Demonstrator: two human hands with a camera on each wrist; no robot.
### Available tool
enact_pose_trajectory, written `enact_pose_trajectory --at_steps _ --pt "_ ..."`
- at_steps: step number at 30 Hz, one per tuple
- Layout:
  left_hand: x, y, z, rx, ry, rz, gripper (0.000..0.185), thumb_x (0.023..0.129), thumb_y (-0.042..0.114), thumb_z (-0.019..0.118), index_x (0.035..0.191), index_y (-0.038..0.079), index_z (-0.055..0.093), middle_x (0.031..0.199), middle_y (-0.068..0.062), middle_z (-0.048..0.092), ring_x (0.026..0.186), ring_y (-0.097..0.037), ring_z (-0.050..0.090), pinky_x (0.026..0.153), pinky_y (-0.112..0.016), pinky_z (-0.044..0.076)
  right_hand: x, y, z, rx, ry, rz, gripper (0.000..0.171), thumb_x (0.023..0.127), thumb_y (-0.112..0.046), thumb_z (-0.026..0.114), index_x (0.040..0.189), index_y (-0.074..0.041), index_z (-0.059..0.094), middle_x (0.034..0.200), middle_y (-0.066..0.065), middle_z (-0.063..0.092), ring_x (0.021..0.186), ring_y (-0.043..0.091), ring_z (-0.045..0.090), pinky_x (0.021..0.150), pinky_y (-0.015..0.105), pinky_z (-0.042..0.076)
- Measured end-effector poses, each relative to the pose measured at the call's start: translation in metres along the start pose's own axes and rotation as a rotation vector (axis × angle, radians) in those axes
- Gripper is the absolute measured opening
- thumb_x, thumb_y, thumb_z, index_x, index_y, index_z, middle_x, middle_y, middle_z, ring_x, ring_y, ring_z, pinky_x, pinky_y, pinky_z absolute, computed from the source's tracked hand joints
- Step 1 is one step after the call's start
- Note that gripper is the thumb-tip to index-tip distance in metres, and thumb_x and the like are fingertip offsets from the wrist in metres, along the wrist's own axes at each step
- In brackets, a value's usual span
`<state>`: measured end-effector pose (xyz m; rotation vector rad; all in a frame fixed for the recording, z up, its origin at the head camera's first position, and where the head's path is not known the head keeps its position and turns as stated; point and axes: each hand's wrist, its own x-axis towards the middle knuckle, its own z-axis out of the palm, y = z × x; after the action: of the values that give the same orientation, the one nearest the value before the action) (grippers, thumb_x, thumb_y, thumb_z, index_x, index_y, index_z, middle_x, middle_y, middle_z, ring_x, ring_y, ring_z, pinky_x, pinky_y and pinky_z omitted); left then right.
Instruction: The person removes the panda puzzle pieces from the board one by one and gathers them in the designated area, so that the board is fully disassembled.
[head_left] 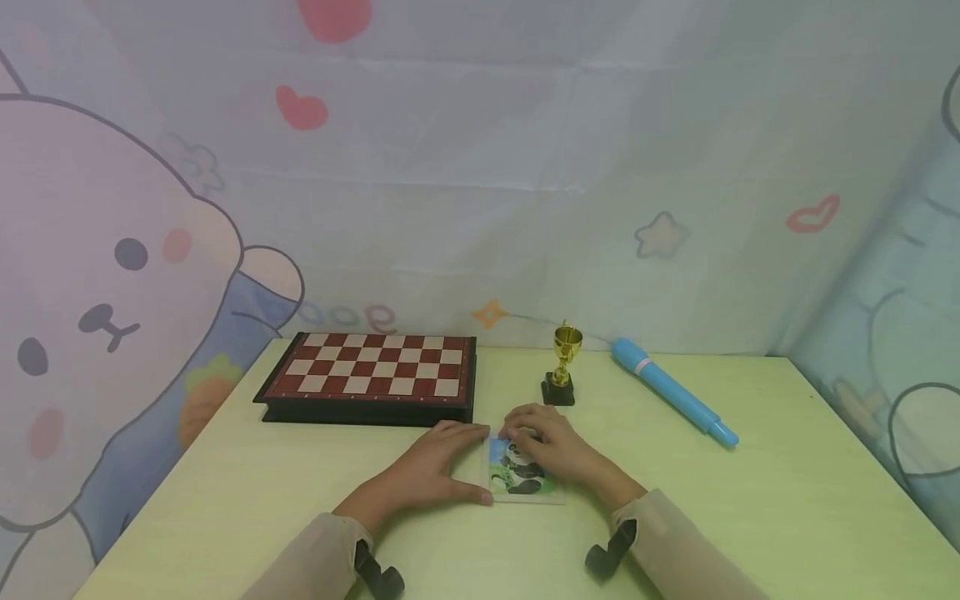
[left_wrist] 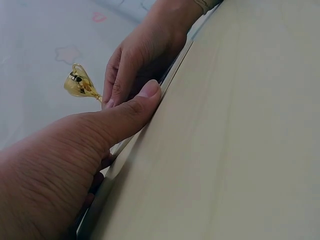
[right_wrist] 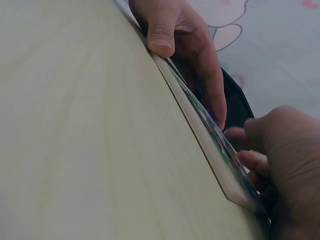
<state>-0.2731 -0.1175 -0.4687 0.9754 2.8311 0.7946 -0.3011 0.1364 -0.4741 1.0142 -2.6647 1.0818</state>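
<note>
Blue and green, the panda picture (head_left: 513,481) lies on the counter (head_left: 787,500) in its thin pale frame, between both hands. The left hand (head_left: 420,471) holds its left side, thumb spread wide from the fingers: thumb at the near corner, fingers at the far one. The right hand (head_left: 551,446) bends its fingers over the upper right part; whether they pinch anything, I cannot tell. Should the left thumb slacken while the right fingers press sideways, the frame would probably skid or turn, its near right corner being unheld. The trophy (head_left: 561,377) stands just beyond the right knuckles, so a careless forward push might topple it. The chessboard (head_left: 371,367), near the left fingers, could get bumped too.
</note>
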Motion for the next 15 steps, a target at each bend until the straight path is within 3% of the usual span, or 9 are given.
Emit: enact_pose_trajectory --at_steps 9,15 --pt "-0.0009 -0.0004 0.0007 0.005 0.001 0.009 0.097 0.069 0.076 0.066 0.148 0.027 0.038 0.151 0.010 0.041 0.140 -0.015 0.035 0.114 -0.049 0.036 -0.0018 0.0054 0.0027 -0.091 0.070 -0.024 0.019 0.098 -0.029 0.056 0.104 -0.022 0.072 0.117 -0.005 0.063 0.110 0.016 0.056 0.095 0.042 0.048" --pt "-0.0007 0.0003 -0.0009 0.008 0.007 0.010 0.097 0.069 0.076 0.065 0.148 0.027 0.038 0.151 0.010 0.041 0.139 -0.016 0.036 0.114 -0.049 0.036 0.0008 0.0027 0.0013 -0.130 0.063 -0.068 0.021 0.095 -0.030 0.061 0.106 -0.019 0.076 0.114 0.001 0.065 0.106 0.018 0.056 0.090 0.038 0.047"
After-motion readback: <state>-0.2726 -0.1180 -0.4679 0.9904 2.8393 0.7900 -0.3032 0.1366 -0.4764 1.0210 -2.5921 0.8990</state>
